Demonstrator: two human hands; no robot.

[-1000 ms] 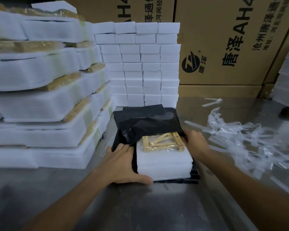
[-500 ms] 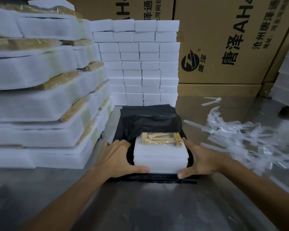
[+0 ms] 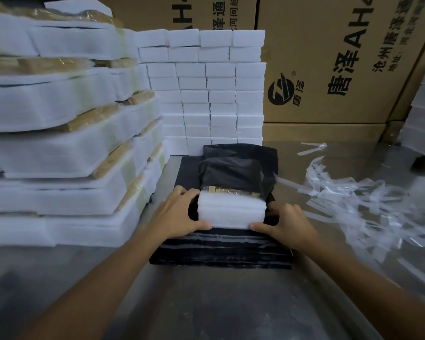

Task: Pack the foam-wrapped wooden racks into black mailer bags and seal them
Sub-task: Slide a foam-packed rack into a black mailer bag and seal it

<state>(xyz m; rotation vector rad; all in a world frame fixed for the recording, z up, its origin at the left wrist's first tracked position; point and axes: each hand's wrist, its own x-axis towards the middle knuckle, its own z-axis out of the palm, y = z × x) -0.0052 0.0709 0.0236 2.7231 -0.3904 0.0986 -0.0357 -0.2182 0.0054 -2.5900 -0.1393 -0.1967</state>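
A foam-wrapped wooden rack point(image 3: 232, 211) lies mostly inside an open black mailer bag point(image 3: 238, 170), with only its white near end and a sliver of wood showing. The bag rests on a flat stack of black mailer bags point(image 3: 221, 251). My left hand point(image 3: 179, 212) grips the bag's mouth and the rack's left side, thumb under the near edge. My right hand point(image 3: 285, 223) holds the right side, its thumb against the foam's near corner.
A tall pile of foam-wrapped racks point(image 3: 59, 133) stands at the left. Behind the bag stands a wall of small white foam blocks point(image 3: 206, 94), with cardboard boxes point(image 3: 341, 65) beyond. Peeled clear strips point(image 3: 368, 192) litter the steel table point(image 3: 219, 303) on the right.
The rack has slid farther away into the black bag, and most of the wood is now covered. Both hands moved forward with it, and the bag's mouth came nearer.
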